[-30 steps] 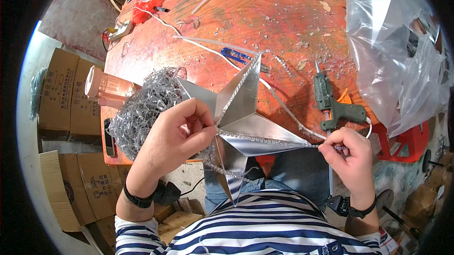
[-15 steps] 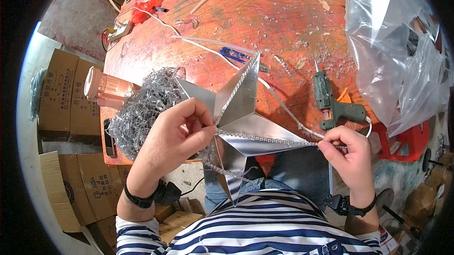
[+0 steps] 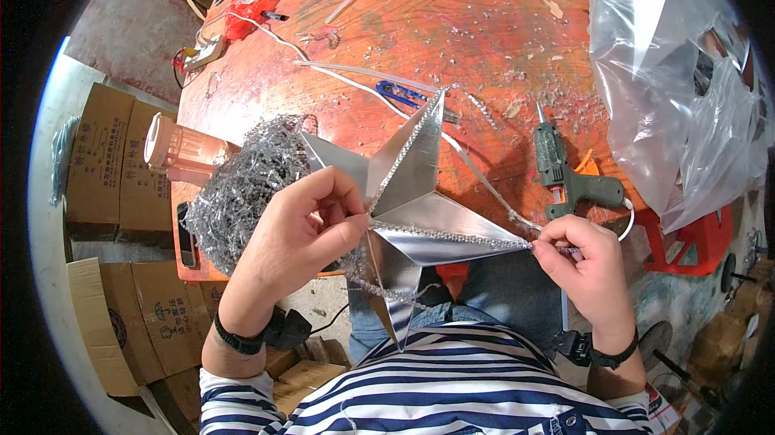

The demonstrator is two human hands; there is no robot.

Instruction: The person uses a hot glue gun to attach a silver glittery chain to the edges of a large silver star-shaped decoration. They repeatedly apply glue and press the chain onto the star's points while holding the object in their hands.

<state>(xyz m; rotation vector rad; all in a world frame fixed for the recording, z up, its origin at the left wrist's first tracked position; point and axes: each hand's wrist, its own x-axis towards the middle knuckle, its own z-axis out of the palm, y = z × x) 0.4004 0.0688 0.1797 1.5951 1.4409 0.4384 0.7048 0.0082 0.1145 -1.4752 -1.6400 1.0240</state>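
**A:** So I'm standing right behind this person and they're holding a silver star (image 3: 408, 217) up in front of their chest, just above the near edge of the round orange counter (image 3: 452, 39). Any idea why it's being held in the air and not laid flat?

**B:** My guess is it's a folded, ridged star, so it wouldn't sit flat anyway. The left hand (image 3: 303, 229) is pinching it right at the centre where the ridges meet, fingers closed on the foil, which is keeping the whole thing steady. The right hand (image 3: 585, 261) is out at the tip of the right point, thumb and fingers squeezed shut around the end of the bead trim (image 3: 448, 235) there.

**A:** That's the sparkly line along the edge?

**B:** Yeah, a thin string of little shiny beads is running along the ridges. Looks like it's being pulled taut along that arm, and a loose bit is dangling under the lower point.

**A:** The star itself is looking pretty mirror-like, sharp creases, five points as far as I can tell, though the left one is partly hiding behind the hand.

**B:** The glue gun (image 3: 565, 173) is lying on the counter just beyond the right hand, close enough to grab, I'd say. A pile of silver tinsel (image 3: 242, 189) is sitting by the left hand, and a big clear plastic bag (image 3: 678, 88) is slumping on the right side.
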